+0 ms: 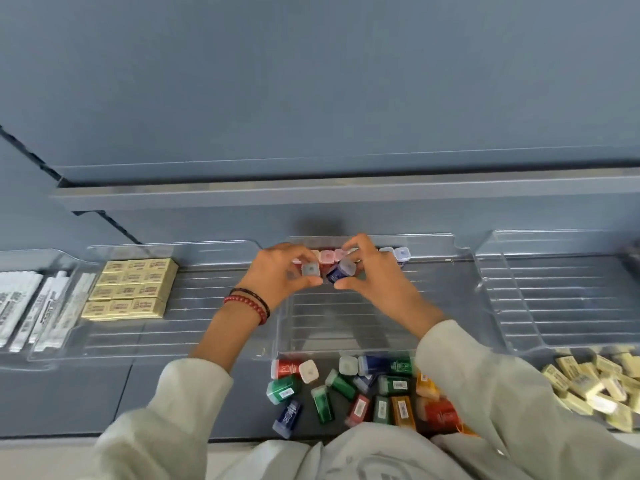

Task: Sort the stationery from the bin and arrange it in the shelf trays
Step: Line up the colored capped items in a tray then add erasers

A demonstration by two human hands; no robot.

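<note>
- Crowding the near bin (pixel 346 434), loose coloured boxes (pixel 322 403) lie jumbled.
- Middle clear tray (pixel 346 327) has bare floor between its walls.
- Left hand (pixel 282 275) pinches a clear-capped box (pixel 309 270); right hand (pixel 374 271) grips a blue box (pixel 341 270).
- Box row (pixel 346 254) lines the back wall.

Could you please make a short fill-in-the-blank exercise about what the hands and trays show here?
1. The right hand holds a small ____ case.
2. The red bead bracelet is on the ____ wrist.
3. The yellow boxes lie in the tray to the ____ of the middle tray.

Answers: blue; left; left
</note>
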